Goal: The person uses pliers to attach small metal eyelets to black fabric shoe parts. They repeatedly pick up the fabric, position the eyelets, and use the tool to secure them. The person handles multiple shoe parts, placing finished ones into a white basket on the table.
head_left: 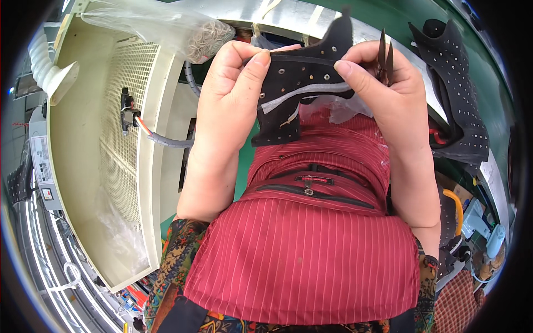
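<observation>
- Our left hand [230, 83] is closed on the black upper [302, 72], thumb pressed on its top edge and fingers wrapped behind it.
- Our right hand [383, 83] pinches the same upper from the other side, thumb on its face; it also grips small snips [386, 55], whose dark blades stick up between the fingers.
- The upper is held up in front of us, above our lap, between both hands. It is a flat black piece with rows of metal eyelets and a pale strip running across its face; a pointed tab rises at its top.
- Below the hands lies our red striped apron [300, 250] with a zipped pocket [311, 186].
- To the left stands a cream cabinet [83, 139] with a mesh panel [125, 111]; a grey cable [166, 140] comes out of it.
- A clear bag of rubber bands [208, 39] rests on the cabinet's top edge, just beside our left hand.
- To the right, more black perforated uppers [461, 94] are stacked on the green table [411, 14], well apart from the piece we hold.
</observation>
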The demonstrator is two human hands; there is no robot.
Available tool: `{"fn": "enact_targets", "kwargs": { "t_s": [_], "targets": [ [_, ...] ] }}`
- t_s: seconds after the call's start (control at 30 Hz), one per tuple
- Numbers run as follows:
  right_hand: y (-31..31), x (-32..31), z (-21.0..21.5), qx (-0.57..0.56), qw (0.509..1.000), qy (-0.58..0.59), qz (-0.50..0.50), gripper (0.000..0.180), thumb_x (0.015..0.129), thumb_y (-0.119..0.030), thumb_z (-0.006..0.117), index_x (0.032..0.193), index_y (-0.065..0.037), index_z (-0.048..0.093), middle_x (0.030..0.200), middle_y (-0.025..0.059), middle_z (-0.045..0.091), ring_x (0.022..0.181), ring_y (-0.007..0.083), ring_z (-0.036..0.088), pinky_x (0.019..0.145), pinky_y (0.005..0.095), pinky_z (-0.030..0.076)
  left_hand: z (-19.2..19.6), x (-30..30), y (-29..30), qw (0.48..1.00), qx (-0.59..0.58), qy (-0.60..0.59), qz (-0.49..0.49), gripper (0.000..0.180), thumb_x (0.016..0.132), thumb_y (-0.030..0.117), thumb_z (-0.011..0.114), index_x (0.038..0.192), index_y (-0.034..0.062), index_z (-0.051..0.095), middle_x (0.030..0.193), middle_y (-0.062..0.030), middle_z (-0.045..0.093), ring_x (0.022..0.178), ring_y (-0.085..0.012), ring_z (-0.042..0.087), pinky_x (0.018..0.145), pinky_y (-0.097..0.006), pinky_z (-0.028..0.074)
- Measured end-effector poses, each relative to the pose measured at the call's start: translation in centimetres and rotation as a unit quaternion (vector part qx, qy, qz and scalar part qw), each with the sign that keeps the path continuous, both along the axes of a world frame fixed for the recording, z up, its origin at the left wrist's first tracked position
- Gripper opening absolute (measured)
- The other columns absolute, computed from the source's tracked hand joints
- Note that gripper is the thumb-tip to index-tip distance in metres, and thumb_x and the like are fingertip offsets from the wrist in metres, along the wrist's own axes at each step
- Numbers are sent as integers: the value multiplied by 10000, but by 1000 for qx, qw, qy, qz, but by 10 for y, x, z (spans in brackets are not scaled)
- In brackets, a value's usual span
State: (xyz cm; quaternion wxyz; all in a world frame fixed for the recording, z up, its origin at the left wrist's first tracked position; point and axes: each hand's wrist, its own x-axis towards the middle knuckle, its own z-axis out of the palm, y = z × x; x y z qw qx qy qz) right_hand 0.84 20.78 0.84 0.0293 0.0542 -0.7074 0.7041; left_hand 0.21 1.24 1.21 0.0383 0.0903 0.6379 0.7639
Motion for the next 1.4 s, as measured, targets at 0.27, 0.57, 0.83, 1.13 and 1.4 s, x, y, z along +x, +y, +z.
{"fn": "enact_targets", "kwargs": {
  "t_s": [0.27,0.57,0.83,1.13,1.4],
  "targets": [
    [2,-6,-5,30,999,18,-26,113,813,-116,690,817,-26,621,667,-45,555,591,-2,465,496,163,368,-2,0,2,997,48,-55,-8,68,951,92,493,931,28,503,977,-118,657,821,-78,591,736,-211,482],
    [2,-7,-7,57,998,13,-31,124,811,-120,687,819,-17,617,675,-37,565,614,13,487,547,180,402,0,4,5,995,67,-73,-1,62,951,92,492,922,46,522,868,-25,620,764,-40,557,686,-189,465],
    [3,-1,-4,69,997,-2,-29,119,801,-111,686,816,-14,619,655,-35,544,610,18,472,543,185,384,-4,2,6,994,61,-84,20,72,954,98,486,922,49,527,838,-7,602,730,-28,538,651,-182,450],
    [-1,0,-4,21,1000,14,-8,107,807,-76,668,784,-9,588,718,-19,575,650,23,486,570,189,401,-6,-1,8,991,69,-109,38,79,953,105,489,914,50,530,837,-9,602,729,-30,538,653,-182,448],
    [1,-6,-9,68,997,35,-29,119,806,-103,671,780,-18,593,670,-27,549,611,31,461,536,200,382,-7,-1,3,993,52,-105,28,73,944,124,509,924,58,532,819,3,589,716,-22,531,624,-176,442]
  ]
}}
